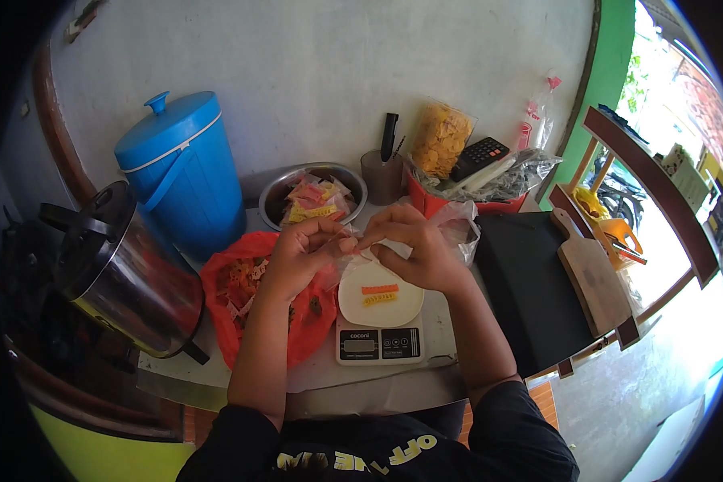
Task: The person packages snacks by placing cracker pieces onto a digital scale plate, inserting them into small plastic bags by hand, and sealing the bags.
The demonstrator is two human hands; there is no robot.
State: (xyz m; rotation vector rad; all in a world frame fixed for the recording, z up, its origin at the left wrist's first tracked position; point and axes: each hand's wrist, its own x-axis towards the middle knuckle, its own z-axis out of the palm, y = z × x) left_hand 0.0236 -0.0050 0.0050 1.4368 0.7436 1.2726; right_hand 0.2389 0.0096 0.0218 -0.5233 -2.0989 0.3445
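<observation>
Both hands are raised close together above the back edge of a white plate (353, 309). My left hand (312, 251) and my right hand (410, 245) pinch a thin clear plastic piece (361, 255) between their fingertips. On the plate lie an orange strip (379, 289) and a yellow strip (380, 300). The plate rests on a white kitchen scale (379, 345). Left of it is a red plastic bag (301, 337), open, with orange and pale pieces inside, partly behind my left forearm.
Behind stands a metal bowl (275, 193) of small packets. A blue jug (186, 177) and a steel container (140, 281) are at the left. A cup (380, 178), a red basket (506, 206), a black box (510, 297) and a wooden board (590, 277) are at the right.
</observation>
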